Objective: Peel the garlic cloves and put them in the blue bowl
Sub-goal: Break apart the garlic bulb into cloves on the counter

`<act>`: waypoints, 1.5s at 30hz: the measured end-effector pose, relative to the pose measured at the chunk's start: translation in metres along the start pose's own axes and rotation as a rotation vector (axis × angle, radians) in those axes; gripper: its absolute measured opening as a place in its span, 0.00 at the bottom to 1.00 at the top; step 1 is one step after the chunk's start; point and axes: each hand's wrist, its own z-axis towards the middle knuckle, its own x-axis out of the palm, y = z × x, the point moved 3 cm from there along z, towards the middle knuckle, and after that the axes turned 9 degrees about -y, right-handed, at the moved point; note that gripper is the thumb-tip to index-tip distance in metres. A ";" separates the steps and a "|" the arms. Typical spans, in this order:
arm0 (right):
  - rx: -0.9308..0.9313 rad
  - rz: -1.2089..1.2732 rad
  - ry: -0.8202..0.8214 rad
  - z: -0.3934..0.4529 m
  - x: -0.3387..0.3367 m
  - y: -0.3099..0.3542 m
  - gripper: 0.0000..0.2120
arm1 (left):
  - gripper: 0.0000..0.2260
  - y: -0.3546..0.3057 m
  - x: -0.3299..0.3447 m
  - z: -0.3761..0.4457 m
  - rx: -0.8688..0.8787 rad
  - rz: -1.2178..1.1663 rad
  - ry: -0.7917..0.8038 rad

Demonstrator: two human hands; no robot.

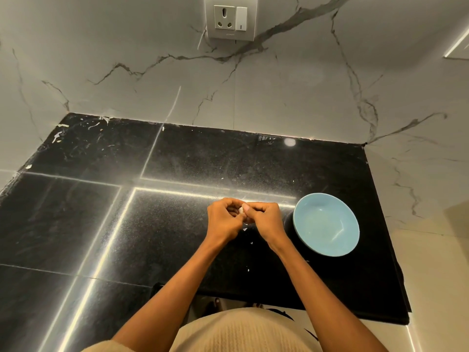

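Note:
Both my hands meet over the middle of the black counter. My left hand and my right hand pinch a small whitish garlic clove between their curled fingertips; most of the clove is hidden by the fingers. The blue bowl stands on the counter just right of my right hand, and nothing shows inside it.
Small white flakes of skin lie on the black counter below my hands. A marble wall with a socket rises behind. The counter's front edge and right edge run close to the bowl.

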 end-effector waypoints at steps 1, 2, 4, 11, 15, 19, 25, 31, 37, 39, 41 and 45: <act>0.006 0.010 -0.005 0.000 0.000 0.000 0.05 | 0.08 -0.001 0.000 0.000 0.019 0.002 0.001; 0.010 0.022 -0.011 0.000 -0.001 0.001 0.05 | 0.08 -0.001 0.000 0.000 0.029 0.002 0.001; 0.001 0.037 -0.031 -0.001 -0.002 0.003 0.05 | 0.08 -0.001 0.000 0.001 0.039 -0.007 0.000; -0.042 0.009 -0.084 -0.003 -0.001 0.003 0.06 | 0.09 -0.002 0.001 0.004 0.060 -0.014 0.009; 0.008 -0.009 -0.103 -0.002 -0.002 0.000 0.11 | 0.07 -0.001 0.002 0.004 0.033 -0.032 0.013; 0.072 -0.046 -0.109 0.007 -0.003 -0.004 0.18 | 0.03 -0.004 0.005 0.002 -0.084 -0.127 -0.014; -0.021 -0.104 -0.037 0.007 -0.003 -0.004 0.16 | 0.03 0.000 0.008 0.002 -0.267 -0.235 -0.004; -0.053 -0.273 -0.151 0.005 -0.001 0.001 0.19 | 0.01 -0.001 0.014 -0.002 -0.332 -0.279 0.013; 0.134 -0.051 -0.029 0.007 0.002 -0.005 0.20 | 0.04 0.000 0.007 0.001 -0.312 -0.243 -0.025; 0.203 0.061 -0.026 0.007 0.002 -0.006 0.22 | 0.03 -0.003 0.006 0.001 -0.274 -0.225 -0.024; 0.227 0.092 -0.023 0.007 0.000 -0.005 0.23 | 0.04 -0.004 0.006 0.001 -0.254 -0.213 -0.016; 0.171 -0.007 -0.044 0.005 -0.001 0.000 0.20 | 0.02 -0.003 0.006 -0.001 -0.237 -0.209 -0.009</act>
